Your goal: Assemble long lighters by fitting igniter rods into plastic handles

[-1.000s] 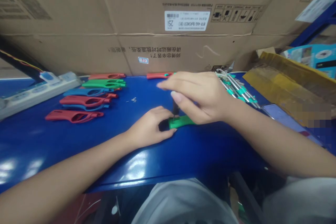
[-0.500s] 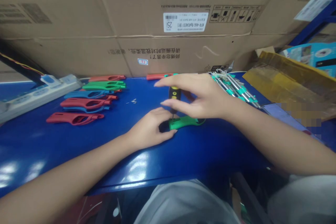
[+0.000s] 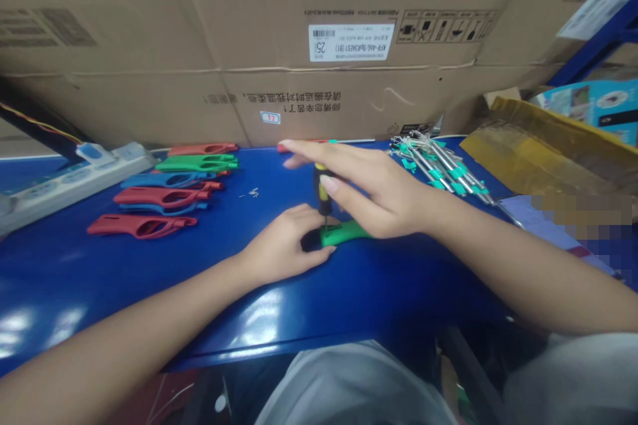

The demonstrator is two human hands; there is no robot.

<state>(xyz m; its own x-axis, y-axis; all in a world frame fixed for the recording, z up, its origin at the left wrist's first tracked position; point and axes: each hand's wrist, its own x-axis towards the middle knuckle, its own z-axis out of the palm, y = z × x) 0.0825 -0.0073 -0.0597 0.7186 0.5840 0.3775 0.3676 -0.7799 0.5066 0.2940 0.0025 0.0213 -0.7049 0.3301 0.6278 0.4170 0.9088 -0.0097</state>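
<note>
A green plastic casing lies on the blue table, its left end pinched between the thumb and fingers of my left hand. A black and yellow screwdriver stands upright, its tip on the casing near that end. Around its handle are the thumb and fingers of my right hand, partly hiding the handle and the casing's right end. Several tiny screws lie on the table beyond my left hand.
Red, green and blue casings lie in a column at left, beside a white power strip. Metal rods with green parts are piled at right, near a yellow-taped box. A large cardboard box stands behind.
My right hand has shifted slightly left and its thumb now lies against the screwdriver handle. The screwdriver has moved slightly left at the top. My left hand and the casing look unmoved.
</note>
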